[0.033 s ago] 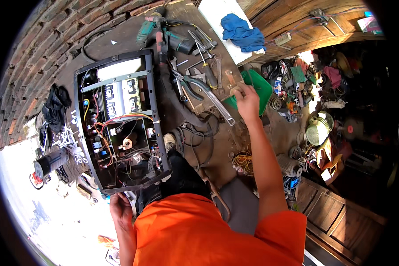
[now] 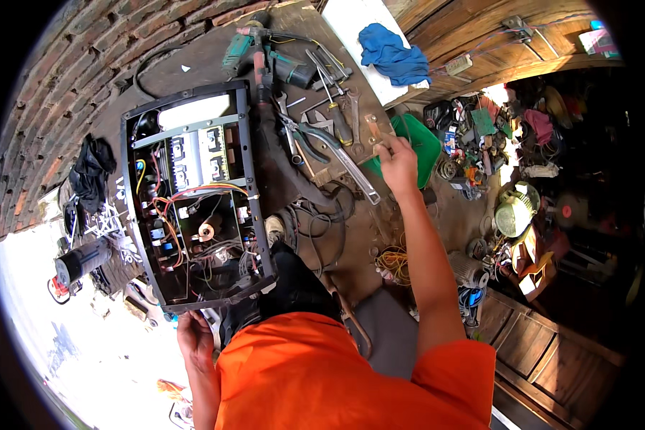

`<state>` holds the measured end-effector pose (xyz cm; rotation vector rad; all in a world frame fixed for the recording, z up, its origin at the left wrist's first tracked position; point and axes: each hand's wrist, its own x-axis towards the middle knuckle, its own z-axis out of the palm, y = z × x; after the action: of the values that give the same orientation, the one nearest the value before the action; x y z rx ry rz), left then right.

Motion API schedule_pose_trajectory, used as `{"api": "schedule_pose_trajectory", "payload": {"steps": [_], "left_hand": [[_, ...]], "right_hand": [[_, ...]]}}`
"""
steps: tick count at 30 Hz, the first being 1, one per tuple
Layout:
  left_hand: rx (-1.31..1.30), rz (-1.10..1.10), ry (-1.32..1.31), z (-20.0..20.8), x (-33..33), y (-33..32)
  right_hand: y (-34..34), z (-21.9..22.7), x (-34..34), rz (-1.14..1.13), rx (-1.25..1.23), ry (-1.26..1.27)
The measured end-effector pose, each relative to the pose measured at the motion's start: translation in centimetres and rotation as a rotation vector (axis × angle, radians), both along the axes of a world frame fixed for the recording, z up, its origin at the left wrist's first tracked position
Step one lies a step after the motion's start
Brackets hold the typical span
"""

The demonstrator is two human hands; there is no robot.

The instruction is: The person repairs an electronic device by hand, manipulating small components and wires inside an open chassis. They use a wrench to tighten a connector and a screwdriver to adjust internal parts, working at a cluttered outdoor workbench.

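Observation:
An opened electrical machine [image 2: 248,154] with a black metal frame, wires, a copper coil and pale heat sinks fills the left of the bench. My left hand [image 2: 196,335] is closed at the frame's lower edge, its fingertips partly hidden there. Out to the right, my right hand [image 2: 399,166] pinches the thin handle of what looks like a brush [image 2: 330,174], its tan end pointing left. Just beyond that hand is a green tub [image 2: 428,149]. Between the machine and the brush lie pliers [image 2: 315,136] and a long metal tool [image 2: 358,177].
At the bench's far side lies a green power tool [image 2: 238,54] with a thick cable. A screwdriver [image 2: 340,123] and spanners [image 2: 355,111] are beside it. A blue cloth [image 2: 393,54] rests on a white board. Dark cables [image 2: 321,222] coil below. Parts clutter [image 2: 473,143] the right.

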<state>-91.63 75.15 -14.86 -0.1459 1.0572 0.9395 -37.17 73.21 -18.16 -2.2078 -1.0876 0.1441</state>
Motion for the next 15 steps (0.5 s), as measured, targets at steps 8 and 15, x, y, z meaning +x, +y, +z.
{"api": "schedule_pose_trajectory", "payload": {"steps": [8,15], "left_hand": [[0.054,0.043,-0.06,-0.9,-0.3,-0.7],[-0.048,0.08,-0.025,-1.6,-0.8,-1.1]], "right_hand": [[1.2,-0.8,-0.1,0.011,-0.188,-0.17],[2.1,1.4,-1.9,0.054,-0.219,-0.127]]}}
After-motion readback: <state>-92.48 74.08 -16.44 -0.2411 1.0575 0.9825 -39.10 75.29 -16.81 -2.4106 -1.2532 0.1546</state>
